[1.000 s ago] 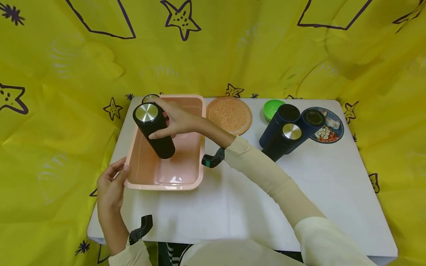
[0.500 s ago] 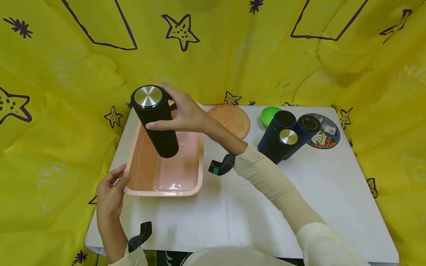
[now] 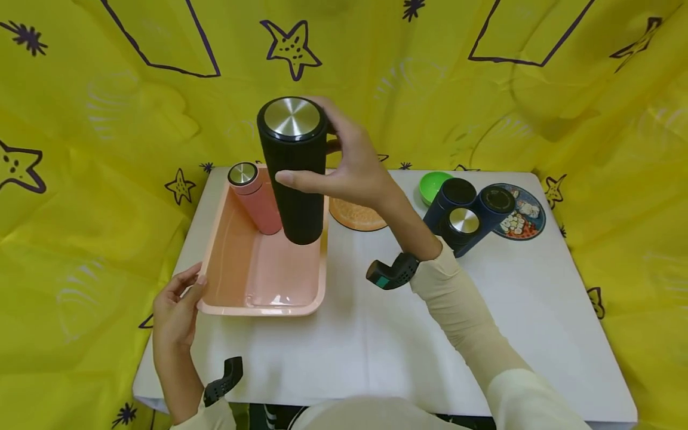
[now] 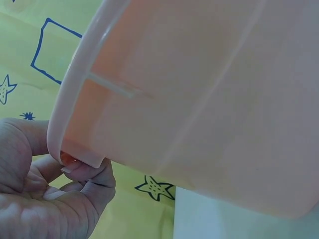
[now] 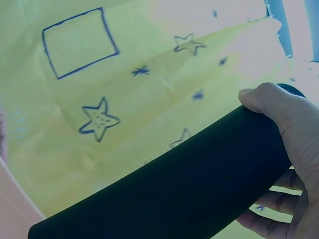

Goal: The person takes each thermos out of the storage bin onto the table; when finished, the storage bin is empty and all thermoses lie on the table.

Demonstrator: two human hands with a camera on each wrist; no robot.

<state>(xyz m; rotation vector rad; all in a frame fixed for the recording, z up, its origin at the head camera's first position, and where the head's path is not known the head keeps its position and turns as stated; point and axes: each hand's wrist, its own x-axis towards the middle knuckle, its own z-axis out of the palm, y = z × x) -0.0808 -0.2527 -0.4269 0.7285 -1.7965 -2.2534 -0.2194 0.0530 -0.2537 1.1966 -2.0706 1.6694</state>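
Note:
My right hand point(image 3: 352, 164) grips a black thermos point(image 3: 295, 173) with a silver lid top, held up over the right side of a pink plastic basin point(image 3: 258, 311). In the right wrist view the thumb and fingers wrap round the dark thermos point(image 5: 174, 174) near its lid end. My left hand point(image 3: 177, 313) pinches the basin's rim at its front left corner; the left wrist view has the fingers point(image 4: 94, 184) curled under the rim point(image 4: 75, 84). Inside the basin, at the back left, a pink thermos point(image 3: 258, 206) with a silver lid leans slightly.
Two dark blue thermoses point(image 3: 497, 203) and a black thermos with a silver lid point(image 3: 464, 222) stand together at the right. Behind them are a green bowl point(image 3: 432, 186) and a patterned round plate point(image 3: 529, 215). An orange-brown round mat point(image 3: 357, 216) lies right of the basin. Yellow cloth surrounds the white table point(image 3: 387, 334).
My right hand has lifted the black thermos up out of the basin and carried it to the right, uncovering the pink thermos. My left hand stays on the rim.

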